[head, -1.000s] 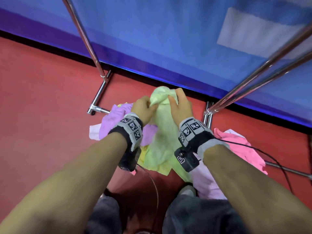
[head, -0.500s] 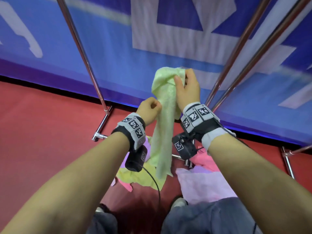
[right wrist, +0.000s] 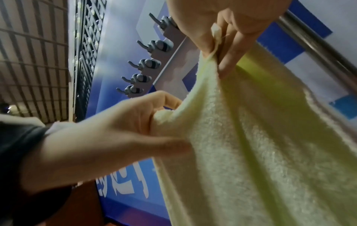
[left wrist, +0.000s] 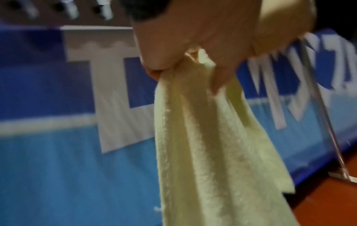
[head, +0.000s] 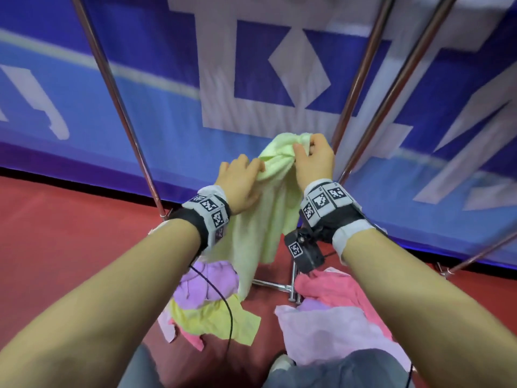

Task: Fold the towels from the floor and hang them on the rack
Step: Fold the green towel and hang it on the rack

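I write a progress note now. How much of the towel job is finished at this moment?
Done: nothing visible; no towel hangs on the rack bars in view. In hand: the green towel, unfolded, held at its top by the left hand and right hand. Left: purple, yellow and pink towels on the floor.

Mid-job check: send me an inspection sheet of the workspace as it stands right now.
Surface: red floor, towels heaped on it.
Job's things: green towel lifted, hanging unfolded; purple towel, yellow towel, pink towel, lilac towel on floor; rack bare where visible.
Clutter: nothing seen.
Grippers: left hand and right hand grip the green towel's top.
Cables: black cable trails over the pile.
Surroundings: blue banner behind rack.
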